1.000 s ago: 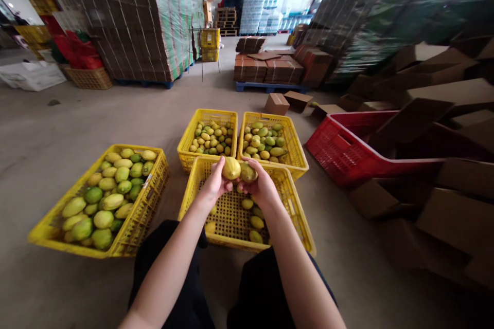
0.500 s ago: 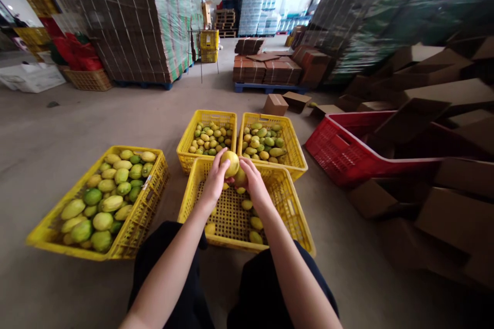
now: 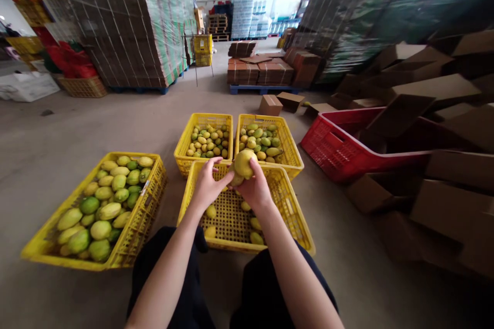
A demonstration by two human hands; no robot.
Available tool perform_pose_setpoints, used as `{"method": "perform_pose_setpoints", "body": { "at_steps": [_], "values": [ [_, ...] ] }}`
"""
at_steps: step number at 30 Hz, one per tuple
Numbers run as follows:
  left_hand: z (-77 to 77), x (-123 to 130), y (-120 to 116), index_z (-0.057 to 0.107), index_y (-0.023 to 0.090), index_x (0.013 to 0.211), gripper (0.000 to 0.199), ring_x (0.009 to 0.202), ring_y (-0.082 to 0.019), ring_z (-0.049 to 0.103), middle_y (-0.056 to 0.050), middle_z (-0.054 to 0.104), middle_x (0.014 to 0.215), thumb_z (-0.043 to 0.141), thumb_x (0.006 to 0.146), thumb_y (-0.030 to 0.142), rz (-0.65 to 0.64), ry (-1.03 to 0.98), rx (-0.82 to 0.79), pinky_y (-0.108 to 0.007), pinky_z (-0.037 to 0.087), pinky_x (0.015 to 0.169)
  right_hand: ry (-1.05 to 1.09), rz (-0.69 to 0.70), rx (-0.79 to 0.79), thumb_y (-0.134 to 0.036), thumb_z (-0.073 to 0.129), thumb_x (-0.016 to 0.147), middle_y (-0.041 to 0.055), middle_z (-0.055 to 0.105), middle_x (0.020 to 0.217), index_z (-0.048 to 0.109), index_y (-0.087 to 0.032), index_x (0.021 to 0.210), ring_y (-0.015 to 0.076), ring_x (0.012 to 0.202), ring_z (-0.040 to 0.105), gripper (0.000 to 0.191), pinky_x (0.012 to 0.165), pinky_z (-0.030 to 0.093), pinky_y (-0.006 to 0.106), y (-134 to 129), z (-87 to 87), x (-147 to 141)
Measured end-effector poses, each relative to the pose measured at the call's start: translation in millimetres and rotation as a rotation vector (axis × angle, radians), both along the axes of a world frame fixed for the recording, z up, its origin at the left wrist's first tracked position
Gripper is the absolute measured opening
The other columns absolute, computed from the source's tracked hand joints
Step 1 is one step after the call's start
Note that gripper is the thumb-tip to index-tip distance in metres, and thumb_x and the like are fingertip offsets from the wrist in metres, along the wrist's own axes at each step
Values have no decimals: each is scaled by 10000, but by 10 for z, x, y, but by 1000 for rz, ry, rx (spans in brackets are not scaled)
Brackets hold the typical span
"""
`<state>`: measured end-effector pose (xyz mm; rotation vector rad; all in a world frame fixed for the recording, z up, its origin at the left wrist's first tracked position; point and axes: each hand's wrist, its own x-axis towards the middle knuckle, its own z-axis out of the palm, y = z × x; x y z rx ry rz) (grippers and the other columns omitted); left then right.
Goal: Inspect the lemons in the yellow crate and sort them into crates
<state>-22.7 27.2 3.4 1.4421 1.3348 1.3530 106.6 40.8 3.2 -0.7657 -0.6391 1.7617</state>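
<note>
My right hand (image 3: 257,190) is closed round a yellow lemon (image 3: 244,163), its thumb on the fruit's side. A second lemon (image 3: 236,179) shows just below it, partly hidden, and seems to rest in the same hand. My left hand (image 3: 207,184) is beside them with its fingers spread; its thumb tip reaches to the lower lemon. Both hands are over the near yellow crate (image 3: 304,231), where a few lemons (image 3: 256,238) lie on the perforated bottom.
Behind it stand two yellow crates (image 3: 177,158) (image 3: 296,162) of smaller and greener lemons. A fuller yellow crate (image 3: 154,205) is at the left. At the right are a red crate (image 3: 326,149) and heaped cardboard boxes (image 3: 443,211). Wrapped pallet stacks (image 3: 111,25) rise behind.
The upper lemon has passed from my left hand to my right. My left hand has moved a little left and its fingers have spread. The view has shifted slightly.
</note>
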Motion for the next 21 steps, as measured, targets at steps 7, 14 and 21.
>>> {"method": "perform_pose_setpoints", "body": {
  "at_steps": [7, 14, 21],
  "values": [
    [-91, 35, -13, 566, 230, 1094, 528, 998, -239, 586, -77, 636, 1110, 783, 625, 341, -90, 248, 90, -397, 436, 906, -99, 8, 82, -539, 705, 631, 61, 704, 831, 663, -212, 857, 230, 820, 660, 399, 676, 555, 321, 6, 2, 43],
    [-96, 126, -34, 594, 265, 1111, 527, 887, -277, 626, -63, 679, 954, 775, 616, 275, -32, 232, -32, -373, 458, 796, -147, 27, 136, -404, 763, 638, 27, 694, 876, 663, -225, 903, 187, 816, 649, 335, 751, 542, 282, -21, -76, -31],
    [-90, 61, 71, 506, 258, 1175, 593, 957, -208, 612, -64, 609, 1149, 758, 638, 250, 84, -98, -105, -321, 472, 836, -224, -69, 176, -438, 713, 664, 27, 660, 966, 619, -243, 950, 205, 876, 619, 359, 730, 547, 337, 21, 6, 136]
  ]
}}
